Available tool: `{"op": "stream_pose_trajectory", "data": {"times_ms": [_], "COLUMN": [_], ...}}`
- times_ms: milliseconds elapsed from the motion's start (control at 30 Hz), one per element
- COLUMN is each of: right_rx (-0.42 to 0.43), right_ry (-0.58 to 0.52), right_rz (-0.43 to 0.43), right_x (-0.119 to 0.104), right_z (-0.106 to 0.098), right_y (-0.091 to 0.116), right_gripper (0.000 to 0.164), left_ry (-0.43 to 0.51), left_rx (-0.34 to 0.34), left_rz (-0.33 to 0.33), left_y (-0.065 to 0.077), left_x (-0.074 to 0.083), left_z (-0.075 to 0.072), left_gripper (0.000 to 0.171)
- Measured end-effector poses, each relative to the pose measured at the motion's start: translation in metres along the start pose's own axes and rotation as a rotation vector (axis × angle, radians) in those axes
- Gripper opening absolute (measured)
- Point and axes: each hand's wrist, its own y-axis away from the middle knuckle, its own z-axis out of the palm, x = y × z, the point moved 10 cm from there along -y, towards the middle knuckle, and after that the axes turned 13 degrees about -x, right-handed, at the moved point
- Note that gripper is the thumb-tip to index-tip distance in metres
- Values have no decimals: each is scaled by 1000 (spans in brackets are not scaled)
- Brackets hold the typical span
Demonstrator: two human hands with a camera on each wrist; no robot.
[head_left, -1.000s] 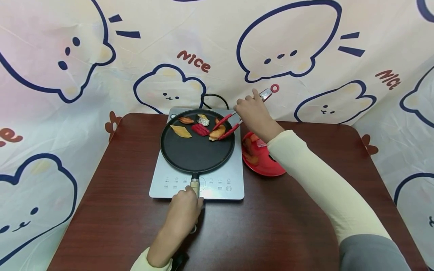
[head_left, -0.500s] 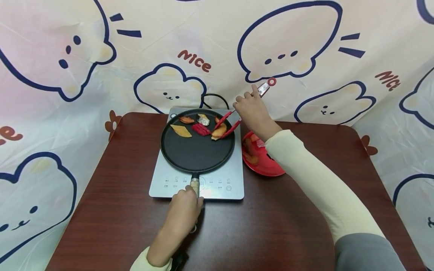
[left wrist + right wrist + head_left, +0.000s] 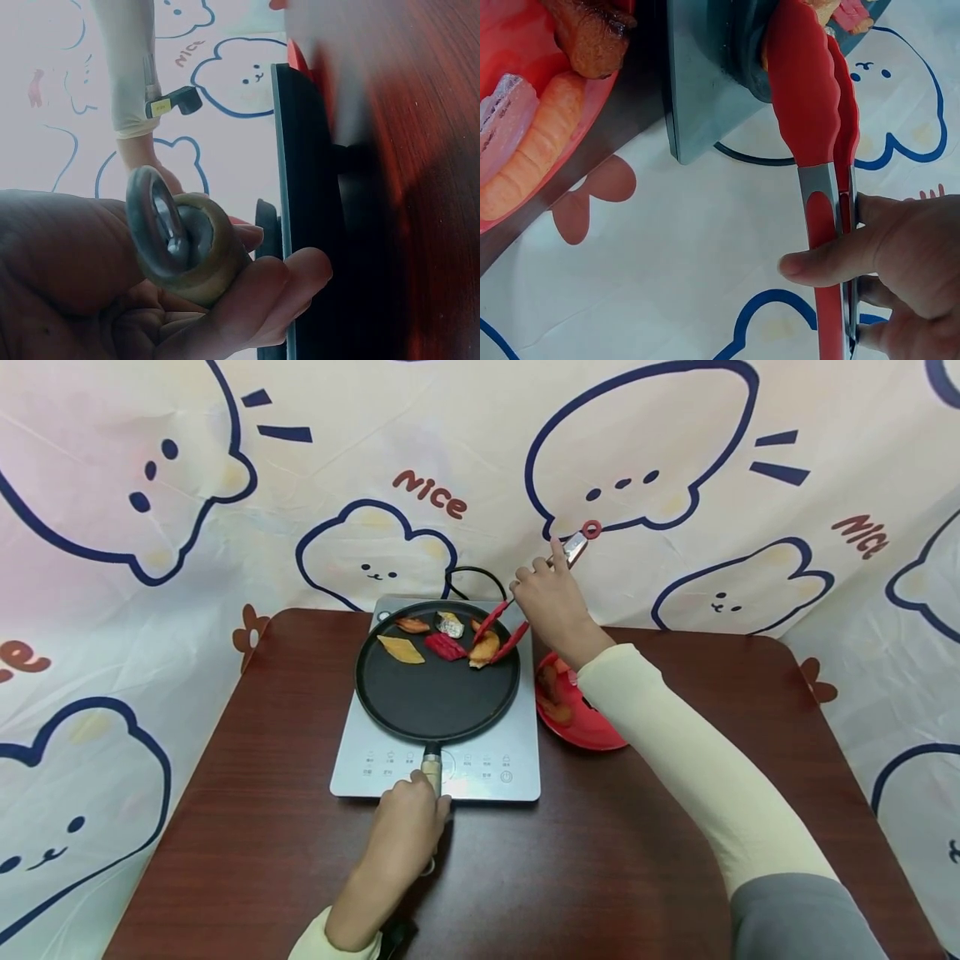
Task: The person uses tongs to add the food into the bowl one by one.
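A: Head view. Centre lot?
B: One black pan [image 3: 438,702], on a silver cooktop [image 3: 348,777]. One left hand [image 3: 408,827], fingers curled round the pan's handle [image 3: 431,767]. One right hand [image 3: 551,606], gripping red-tipped tongs [image 3: 513,640], one finger standing up apart from the rest. One golden-brown piece [image 3: 483,649], at the pan's right side, between the tong tips.
A: Step in hand?
B: Judged: working that piece with the tongs, pan steadied by its handle. Firmness of the tips' hold: cannot be told. The next move would seem to call for a sure squeeze before any lift or turn, handle held fast.
A: Surroundings, hindrances?
B: One red piece [image 3: 446,647], just beside the golden-brown piece, liable to be nudged. One yellow slice [image 3: 402,650], farther left. One silvery piece [image 3: 452,625] and one orange strip [image 3: 412,626], near the far rim. One red plate [image 3: 588,731], right of the cooktop, partly hidden by the right sleeve [image 3: 660,710].
A: Left wrist view?
B: Handle end with metal ring [image 3: 137,221], fingers wrapped about the handle. Pan contents: not shown.
A: Right wrist view?
B: Thumb on one arm of the tongs, fingers at the other: a pinch. Tong heads near together; what lies between is mostly out of frame. On the red plate: one ridged orange piece [image 3: 536,146], one browned piece [image 3: 591,34], one pink piece [image 3: 508,124].
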Motion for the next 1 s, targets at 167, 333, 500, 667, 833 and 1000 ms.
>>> {"op": "stream_pose_trajectory", "data": {"times_ms": [167,333,500,667,833,1000], "right_rx": [-27,-41,-21,14,-36,-84], "right_ry": [-46,-135,-268,-350,-319,-324], "right_rz": [0,9,23,16,13,13], "right_x": [4,18,40,54,59,61], "right_z": [2,6,9,29,70,110], "right_y": [2,16,43,80,116,148], "right_gripper": [53,59,72,72,73,80], "left_ry": [0,-5,1,4,-4,11], "left_rx": [7,19,12,13,15,-12], "left_rz": [2,9,10,10,13,10], "left_y": [1,2,1,1,0,0], "left_x": [0,1,2,1,2,2], "left_z": [-1,-2,-2,-2,-4,-2], "left_gripper": [28,28,29,29,29,28]}}
